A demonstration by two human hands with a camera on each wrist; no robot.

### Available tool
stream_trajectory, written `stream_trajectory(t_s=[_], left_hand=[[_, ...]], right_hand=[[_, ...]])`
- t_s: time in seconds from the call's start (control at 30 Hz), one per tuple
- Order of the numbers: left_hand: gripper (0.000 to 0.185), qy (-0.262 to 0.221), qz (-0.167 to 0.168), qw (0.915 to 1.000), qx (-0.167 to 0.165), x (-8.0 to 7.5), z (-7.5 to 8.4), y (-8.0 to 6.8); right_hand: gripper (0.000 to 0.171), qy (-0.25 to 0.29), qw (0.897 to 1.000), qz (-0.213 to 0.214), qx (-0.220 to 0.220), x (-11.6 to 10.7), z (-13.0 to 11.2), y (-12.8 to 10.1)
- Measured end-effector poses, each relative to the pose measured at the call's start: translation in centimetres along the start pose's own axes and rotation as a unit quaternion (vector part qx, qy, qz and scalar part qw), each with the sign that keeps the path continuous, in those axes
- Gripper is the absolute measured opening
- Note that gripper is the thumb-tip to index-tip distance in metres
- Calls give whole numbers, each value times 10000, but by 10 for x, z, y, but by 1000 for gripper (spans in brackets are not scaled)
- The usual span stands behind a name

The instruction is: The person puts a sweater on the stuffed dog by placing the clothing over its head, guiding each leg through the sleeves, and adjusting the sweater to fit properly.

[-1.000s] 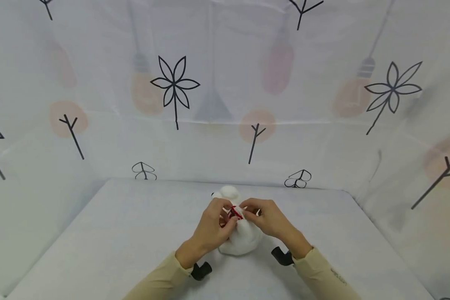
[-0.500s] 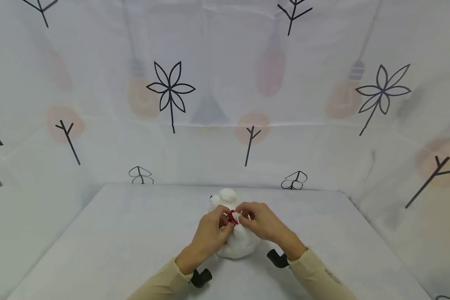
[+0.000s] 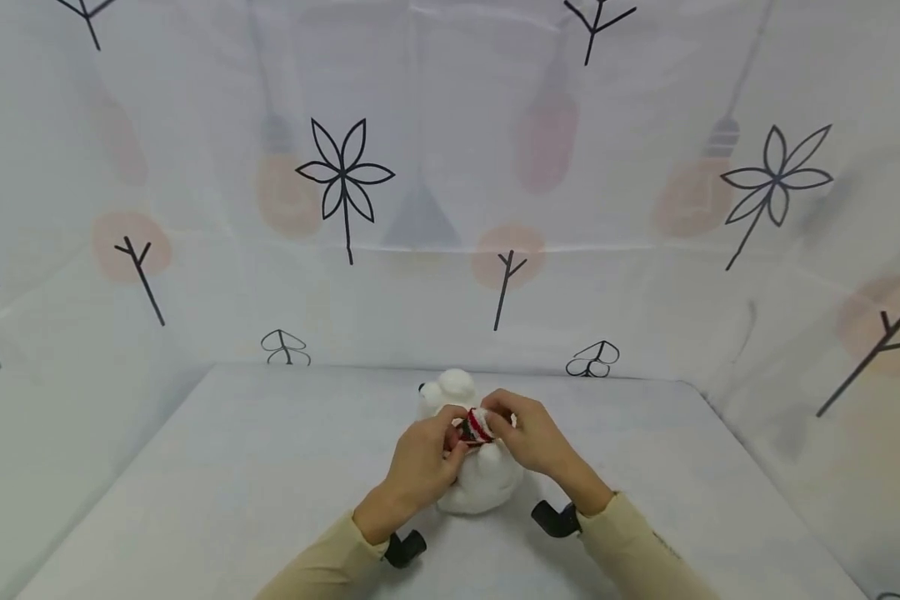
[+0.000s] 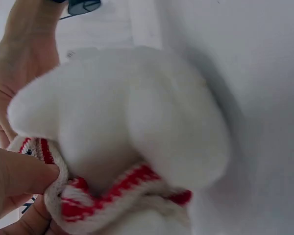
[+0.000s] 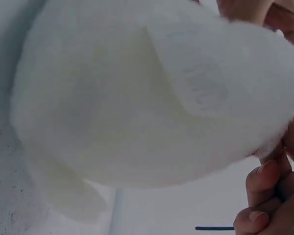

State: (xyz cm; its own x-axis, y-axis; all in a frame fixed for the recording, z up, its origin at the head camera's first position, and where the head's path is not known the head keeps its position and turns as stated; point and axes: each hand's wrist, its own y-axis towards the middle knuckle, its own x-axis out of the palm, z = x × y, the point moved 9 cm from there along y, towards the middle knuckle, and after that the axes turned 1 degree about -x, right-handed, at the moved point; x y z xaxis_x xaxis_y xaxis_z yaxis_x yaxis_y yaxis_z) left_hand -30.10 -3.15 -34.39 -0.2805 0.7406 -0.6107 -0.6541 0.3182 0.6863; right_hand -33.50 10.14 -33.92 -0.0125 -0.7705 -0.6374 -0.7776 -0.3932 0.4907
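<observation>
A white plush bear (image 3: 482, 487) sits on the table, its head turned to the far left. Round its neck lies a knitted scarf (image 3: 477, 426) with red, white and dark stripes. My left hand (image 3: 423, 457) pinches the scarf at the bear's neck. On the other side my right hand (image 3: 534, 430) pinches the striped end between thumb and fingers. Up close in the left wrist view, thumb and fingers (image 4: 24, 174) grip a fold of the red-and-white knit (image 4: 112, 196). The plush body (image 5: 122, 103) fills most of the right wrist view and hides much of the scarf there.
The bear stands on a white-covered table (image 3: 270, 467). A white cloth backdrop (image 3: 435, 292) with printed flowers and twigs rises behind and at both sides. Black wrist devices (image 3: 557, 519) hang beneath both forearms.
The scarf's end is now spread wider between the hands, showing more stripes. My right hand has shifted slightly up and right from half a second ago. The bear has stayed in place.
</observation>
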Motion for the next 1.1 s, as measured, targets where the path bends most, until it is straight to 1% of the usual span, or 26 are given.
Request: stream_trajectory(t_s=[0.1,0.2,0.27,0.3,0.37,0.4,0.43,0.5,0.57,0.63,0.7,0.77,0.83,0.93,1.03,1.1], left_hand=[[38,614,61,9975,330,1,4,0],[39,1218,186,9904,631,0,8,0],[38,1414,207,9872,704,1,9,0],[37,1382,170,9881,659,2,8,0],[34,1085,10,9932,421,4,4,1],[31,870,-79,9958,273,6,1,1],[28,608,-164,9979,114,7,-1,1],[24,172,-251,9993,-207,9,-7,2],[22,-72,-239,9989,-408,11,-12,3],[20,-155,-146,9985,-511,11,-15,5],[19,-76,-41,9984,-554,13,-17,6],[18,22,-9,9981,-609,15,-19,8],[17,136,16,9979,-641,17,-19,10],[18,199,49,9980,-603,18,-18,11],[20,408,219,9986,-266,15,-12,12],[20,761,368,9964,86,12,-6,14]], right_hand=[[9,741,9966,-65,349,-6,8,1],[10,1547,9862,-111,576,-7,16,3],[13,1975,9772,-131,763,-6,21,3],[13,2081,9743,-140,850,-5,24,3],[13,2000,9750,-212,944,-1,26,2],[12,1815,9783,-264,965,1,26,1],[11,1571,9824,-317,955,3,25,1],[9,955,9906,-415,883,7,22,0],[14,410,9943,-476,862,11,20,0],[22,63,9945,-503,919,14,20,0],[27,-67,9932,-500,1054,15,21,0],[24,-160,9923,-449,1141,15,22,0],[18,-178,9926,-337,1151,14,20,-1],[9,-202,9945,-183,1013,12,19,-1],[7,52,9954,-171,942,8,21,0],[7,441,9944,-213,937,4,22,1]])
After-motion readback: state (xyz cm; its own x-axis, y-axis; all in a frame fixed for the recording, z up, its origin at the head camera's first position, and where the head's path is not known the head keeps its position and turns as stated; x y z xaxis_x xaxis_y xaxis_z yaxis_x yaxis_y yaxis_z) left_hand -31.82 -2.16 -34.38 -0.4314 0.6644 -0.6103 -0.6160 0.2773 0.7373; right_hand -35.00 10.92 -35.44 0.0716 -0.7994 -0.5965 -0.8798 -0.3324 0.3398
